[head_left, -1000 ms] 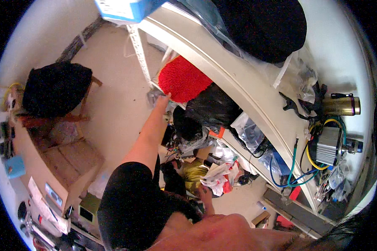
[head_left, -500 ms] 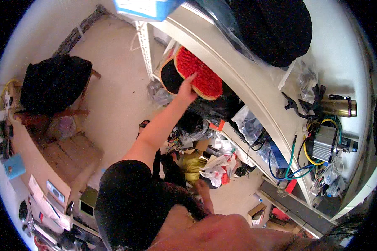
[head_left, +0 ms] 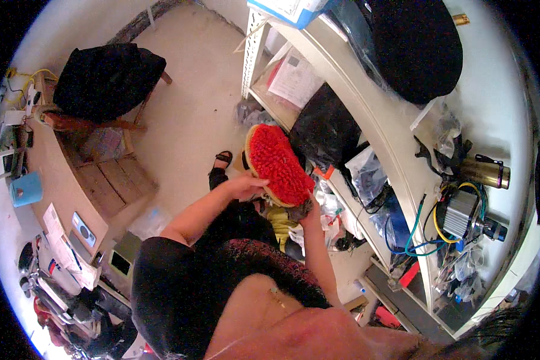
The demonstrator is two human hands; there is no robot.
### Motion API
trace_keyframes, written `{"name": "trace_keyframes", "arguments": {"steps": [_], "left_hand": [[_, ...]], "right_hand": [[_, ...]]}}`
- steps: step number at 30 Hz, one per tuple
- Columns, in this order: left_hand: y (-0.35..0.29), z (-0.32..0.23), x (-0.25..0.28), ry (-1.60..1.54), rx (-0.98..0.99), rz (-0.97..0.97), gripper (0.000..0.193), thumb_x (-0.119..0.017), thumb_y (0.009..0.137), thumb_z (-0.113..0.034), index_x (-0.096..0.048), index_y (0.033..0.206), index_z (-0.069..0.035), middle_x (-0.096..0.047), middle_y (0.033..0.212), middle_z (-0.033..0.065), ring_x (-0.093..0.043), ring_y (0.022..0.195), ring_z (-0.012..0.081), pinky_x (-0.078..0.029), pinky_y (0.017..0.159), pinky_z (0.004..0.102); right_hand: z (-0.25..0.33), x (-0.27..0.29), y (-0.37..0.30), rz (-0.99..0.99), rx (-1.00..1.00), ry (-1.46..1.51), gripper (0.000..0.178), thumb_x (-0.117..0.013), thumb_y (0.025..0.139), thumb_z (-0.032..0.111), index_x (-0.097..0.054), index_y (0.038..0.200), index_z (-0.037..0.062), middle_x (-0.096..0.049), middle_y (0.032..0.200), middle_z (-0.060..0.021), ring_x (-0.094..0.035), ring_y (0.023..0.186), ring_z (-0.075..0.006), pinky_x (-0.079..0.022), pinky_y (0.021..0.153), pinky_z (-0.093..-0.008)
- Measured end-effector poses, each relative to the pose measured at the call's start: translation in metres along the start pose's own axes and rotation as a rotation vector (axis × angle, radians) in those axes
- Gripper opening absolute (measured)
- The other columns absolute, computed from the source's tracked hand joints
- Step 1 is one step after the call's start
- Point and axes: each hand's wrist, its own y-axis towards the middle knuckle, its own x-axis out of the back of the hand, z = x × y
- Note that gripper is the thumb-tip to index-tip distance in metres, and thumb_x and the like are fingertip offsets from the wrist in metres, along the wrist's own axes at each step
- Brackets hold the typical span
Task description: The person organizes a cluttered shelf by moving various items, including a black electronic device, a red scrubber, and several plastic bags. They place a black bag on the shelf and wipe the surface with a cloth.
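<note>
A red shaggy, sole-shaped pad with a tan edge point(head_left: 274, 165) is held up in front of me between both hands. My left hand point(head_left: 248, 187) grips its left edge, the thumb lying on the red pile and the fingers underneath. My right hand point(head_left: 308, 211) is closed on its near right end. A sliver of black with a tan rim shows behind the pad's left side; most of that second piece is hidden. Something greyish-brown lies by my right fingers, too blurred to name.
A white shelf rack point(head_left: 366, 102) curves along the right, with a black bag point(head_left: 325, 127) and papers on its lower level. On top are a metal flask point(head_left: 485, 171), a motor with hoses point(head_left: 462, 211) and a black cushion-like object point(head_left: 415, 51). A draped chair point(head_left: 108, 81) stands left.
The red pad has come off the shelf toward me. My left hand has drawn back with it, and my right hand has risen and taken hold of its near end.
</note>
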Motion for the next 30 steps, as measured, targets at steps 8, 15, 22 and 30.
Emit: {"name": "trace_keyframes", "arguments": {"steps": [8, 15, 22, 30], "left_hand": [[-0.034, -0.015, 0.081, -0.276, 0.026, -0.344, 0.050, -0.060, 0.072, -0.006, -0.043, 0.119, -0.006, -0.051, 0.116, 0.0085, -0.048, 0.107, 0.0222, -0.036, 0.093, 0.0393], [0.044, -0.083, 0.043, -0.065, -0.147, -0.177, 0.045, -0.060, 0.071, -0.009, -0.047, 0.114, -0.004, -0.053, 0.112, 0.0088, -0.051, 0.102, 0.0219, -0.039, 0.091, 0.0377], [0.045, -0.116, -0.006, 0.488, -0.350, -0.132, 0.038, -0.059, 0.072, -0.014, -0.052, 0.106, 0.000, -0.055, 0.108, 0.0097, -0.053, 0.099, 0.0224, -0.041, 0.088, 0.0357], [-0.039, -0.102, -0.066, 1.037, -0.147, -0.242, 0.049, -0.065, 0.069, -0.009, -0.048, 0.115, -0.003, -0.057, 0.103, 0.0048, -0.051, 0.095, 0.0157, -0.040, 0.084, 0.0306]], "right_hand": [[0.036, -0.081, -0.067, -0.012, -0.001, -0.214, 0.043, -0.054, 0.077, 0.023, -0.047, 0.115, 0.0032, -0.055, 0.110, -0.0104, -0.053, 0.099, -0.0250, -0.041, 0.089, -0.0378], [0.090, -0.101, -0.084, 0.238, 0.129, -1.253, 0.055, -0.066, 0.069, 0.014, -0.044, 0.118, 0.0013, -0.052, 0.115, -0.0087, -0.050, 0.103, -0.0191, -0.039, 0.090, -0.0328], [0.111, -0.024, -0.083, 0.247, 0.502, -1.853, 0.049, -0.065, 0.069, 0.013, -0.050, 0.115, 0.0057, -0.056, 0.104, -0.0048, -0.056, 0.074, -0.0115, -0.046, 0.067, -0.0266], [0.082, -0.026, -0.063, 0.058, 0.180, -0.961, 0.074, -0.072, 0.065, 0.015, -0.032, 0.128, 0.0048, -0.045, 0.124, -0.0084, -0.043, 0.113, -0.0203, -0.034, 0.095, -0.0325]]}}
